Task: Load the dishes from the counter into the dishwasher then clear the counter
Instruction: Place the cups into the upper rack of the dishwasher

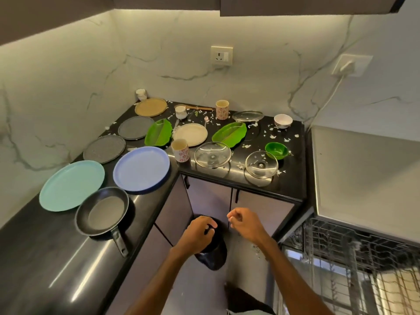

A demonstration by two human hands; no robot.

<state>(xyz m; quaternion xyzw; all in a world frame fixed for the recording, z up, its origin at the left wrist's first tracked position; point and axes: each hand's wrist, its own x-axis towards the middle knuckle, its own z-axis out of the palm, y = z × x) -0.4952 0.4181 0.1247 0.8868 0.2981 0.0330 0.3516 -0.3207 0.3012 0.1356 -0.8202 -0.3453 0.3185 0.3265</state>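
Over the floor, my left hand (200,233) grips the top of a black bin (212,253), while my right hand (244,223) hovers beside it, fingertips pinched on a small white scrap. The black counter (268,187) carries a blue plate (142,169), a teal plate (71,186), a frying pan (102,211), two grey plates (104,148), a tan plate (151,107), a cream plate (191,134), two green leaf trays (229,134), patterned cups (180,150), glass lids (213,154), a green bowl (276,150) and a white bowl (283,121). The dishwasher rack (352,258) stands pulled out at lower right.
White scraps litter the counter around the lids and bowls, and a few lie on the floor near the bin. A grey appliance top (363,173) sits right of the counter. A wooden spoon (200,108), a metal spoon and a small white cup (181,112) lie near the back wall.
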